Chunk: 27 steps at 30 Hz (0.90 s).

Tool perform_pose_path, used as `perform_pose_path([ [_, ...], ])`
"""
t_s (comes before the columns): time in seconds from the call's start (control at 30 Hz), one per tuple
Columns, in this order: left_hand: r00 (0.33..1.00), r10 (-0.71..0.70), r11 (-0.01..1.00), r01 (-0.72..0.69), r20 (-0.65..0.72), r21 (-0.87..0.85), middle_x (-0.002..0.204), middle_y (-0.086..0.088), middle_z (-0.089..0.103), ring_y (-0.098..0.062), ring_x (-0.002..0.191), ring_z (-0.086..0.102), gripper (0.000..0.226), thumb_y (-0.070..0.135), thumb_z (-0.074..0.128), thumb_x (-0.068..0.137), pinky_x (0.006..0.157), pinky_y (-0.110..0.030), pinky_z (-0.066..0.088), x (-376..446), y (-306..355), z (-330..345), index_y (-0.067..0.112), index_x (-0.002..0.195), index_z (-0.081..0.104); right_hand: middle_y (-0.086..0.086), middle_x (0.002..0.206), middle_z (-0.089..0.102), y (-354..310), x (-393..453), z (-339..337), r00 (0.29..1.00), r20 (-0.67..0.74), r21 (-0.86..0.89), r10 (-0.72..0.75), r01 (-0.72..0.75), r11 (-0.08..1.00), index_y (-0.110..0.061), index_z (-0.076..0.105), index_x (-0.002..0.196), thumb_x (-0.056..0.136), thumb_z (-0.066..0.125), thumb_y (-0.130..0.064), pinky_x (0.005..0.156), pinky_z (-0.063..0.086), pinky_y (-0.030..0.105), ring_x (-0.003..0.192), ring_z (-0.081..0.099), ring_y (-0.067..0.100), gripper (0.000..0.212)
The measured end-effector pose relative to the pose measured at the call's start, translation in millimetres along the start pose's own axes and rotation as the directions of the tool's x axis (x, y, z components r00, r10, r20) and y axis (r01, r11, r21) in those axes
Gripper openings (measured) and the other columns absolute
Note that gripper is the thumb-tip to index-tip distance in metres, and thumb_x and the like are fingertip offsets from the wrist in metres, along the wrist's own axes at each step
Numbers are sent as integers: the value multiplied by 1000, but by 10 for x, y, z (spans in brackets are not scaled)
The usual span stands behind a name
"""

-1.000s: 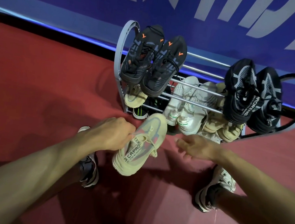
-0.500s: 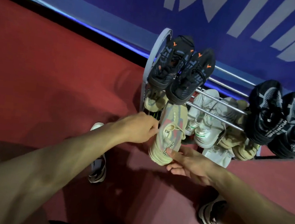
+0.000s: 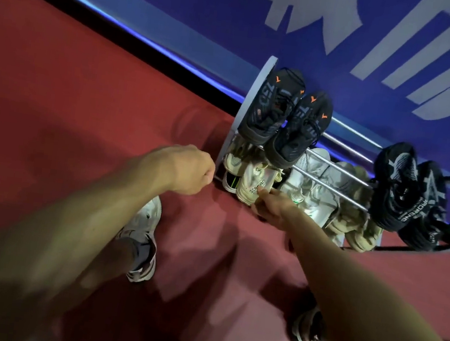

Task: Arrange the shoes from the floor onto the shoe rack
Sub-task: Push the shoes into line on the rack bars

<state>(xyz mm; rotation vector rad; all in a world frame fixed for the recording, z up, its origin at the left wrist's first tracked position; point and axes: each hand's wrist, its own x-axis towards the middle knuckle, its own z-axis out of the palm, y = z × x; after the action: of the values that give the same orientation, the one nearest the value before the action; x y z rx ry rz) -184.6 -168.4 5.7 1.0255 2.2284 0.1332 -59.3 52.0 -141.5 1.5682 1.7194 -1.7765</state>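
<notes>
Shoe count on the rack (image 3: 251,94): two black shoes with orange marks (image 3: 284,118) on the top bars at the left end, two black knit shoes (image 3: 408,192) on top at the right end. Lower down there are two whitish sneakers (image 3: 309,186) in the middle, a tan pair (image 3: 352,228) to the right of them, and more shoes tucked in at the left that I can't count.

The beige sneaker (image 3: 253,183) sits on the lower left, heel poking out toward the person. The right hand (image 3: 274,207) is right at that heel, fingertips touching it; can't tell if it's actually gripping. The left hand (image 3: 190,170) is curled into a loose fist holding nothing, just left of the sneaker, not touching it.
</notes>
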Motion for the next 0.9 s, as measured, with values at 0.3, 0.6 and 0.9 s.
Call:
perform_pose_path([
  [0.3, 997, 24, 1000, -25, 67, 19, 90, 6, 68, -20, 88, 66, 20, 25, 49, 98, 81, -36, 54, 65, 110, -1, 27, 92, 67, 3, 49, 57, -27, 521, -318, 986, -167, 55, 12, -3, 998, -12, 57, 74, 98, 57, -49, 58, 53, 27, 41, 56, 12, 45],
  [0.6, 994, 14, 998, -21, 111, 67, 112, 3, 70, -22, 104, 65, 25, 38, 49, 102, 93, -38, 52, 62, 257, -6, 26, 109, 69, 16, 121, 65, 154, 226, 150, 954, -297, -96, -44, 16, 995, -10, 51, 125, 88, 66, -54, 85, 57, 43, 97, 67, 31, 59],
  [0.9, 996, 20, 998, -25, 88, 58, 113, -3, 70, -25, 103, 66, 30, 39, 47, 102, 83, -32, 48, -37, 247, -82, 21, 111, 70, 31, 140, 28, 317, -86, 397, 765, -84, -777, -639, 351, 523, -20, 39, 145, 90, 53, -18, 107, 40, 38, 113, 47, 39, 57],
])
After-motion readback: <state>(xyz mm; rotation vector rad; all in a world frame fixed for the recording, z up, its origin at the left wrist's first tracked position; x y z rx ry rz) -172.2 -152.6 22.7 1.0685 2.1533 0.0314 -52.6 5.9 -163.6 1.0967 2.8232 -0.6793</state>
